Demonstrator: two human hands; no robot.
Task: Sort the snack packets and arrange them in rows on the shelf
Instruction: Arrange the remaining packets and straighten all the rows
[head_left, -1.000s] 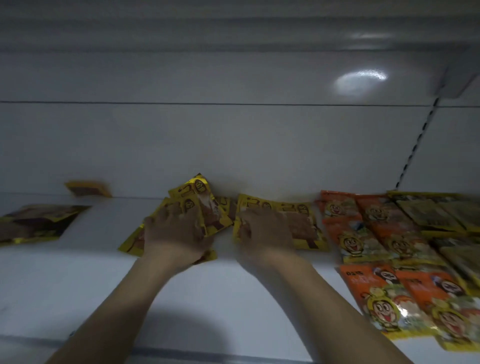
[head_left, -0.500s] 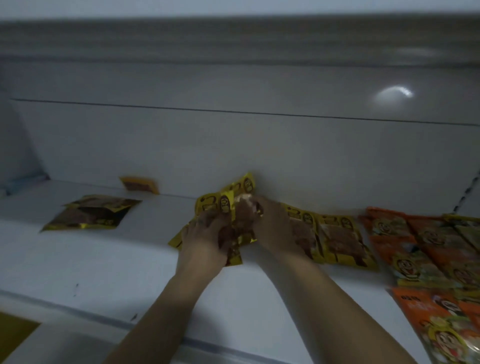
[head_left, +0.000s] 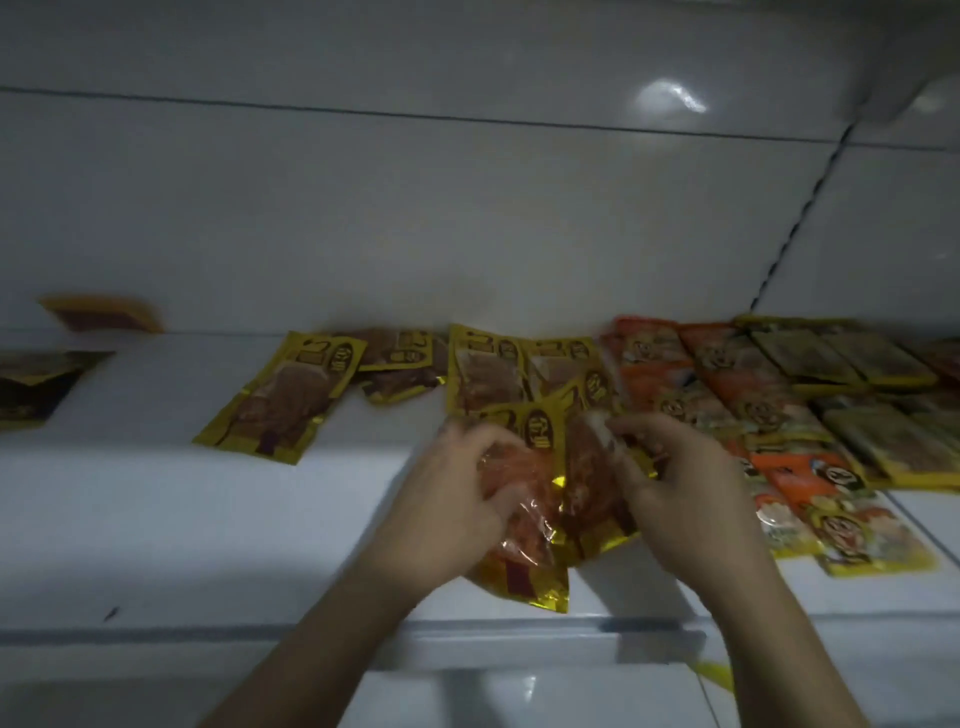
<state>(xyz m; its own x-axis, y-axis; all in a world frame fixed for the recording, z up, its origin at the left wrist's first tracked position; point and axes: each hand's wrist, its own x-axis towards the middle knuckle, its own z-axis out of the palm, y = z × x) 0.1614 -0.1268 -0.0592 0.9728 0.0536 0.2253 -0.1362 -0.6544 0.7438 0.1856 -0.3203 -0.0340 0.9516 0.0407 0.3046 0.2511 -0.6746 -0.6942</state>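
Observation:
Near the front of the white shelf (head_left: 156, 530), my left hand (head_left: 457, 509) grips one yellow-and-gold snack packet (head_left: 524, 566). My right hand (head_left: 675, 488) grips a second yellow packet (head_left: 587, 499) right beside it, and the two packets overlap. Two more yellow packets (head_left: 498, 369) lie side by side against the back wall behind my hands. Another yellow packet (head_left: 285, 400) lies tilted to the left, with one more (head_left: 402, 364) behind it. Orange packets (head_left: 727, 395) lie in rows to the right.
Dark olive-yellow packets (head_left: 857, 395) fill the far right of the shelf. A dark packet (head_left: 31, 384) and a small orange-brown one (head_left: 104, 314) lie at the far left. A slotted upright (head_left: 800, 213) runs up the back wall at right. The shelf's front lip (head_left: 208, 636) is below.
Both hands have drawn back from the pile at the back wall toward the shelf front, each now holding a yellow packet. The view has swung back to the right.

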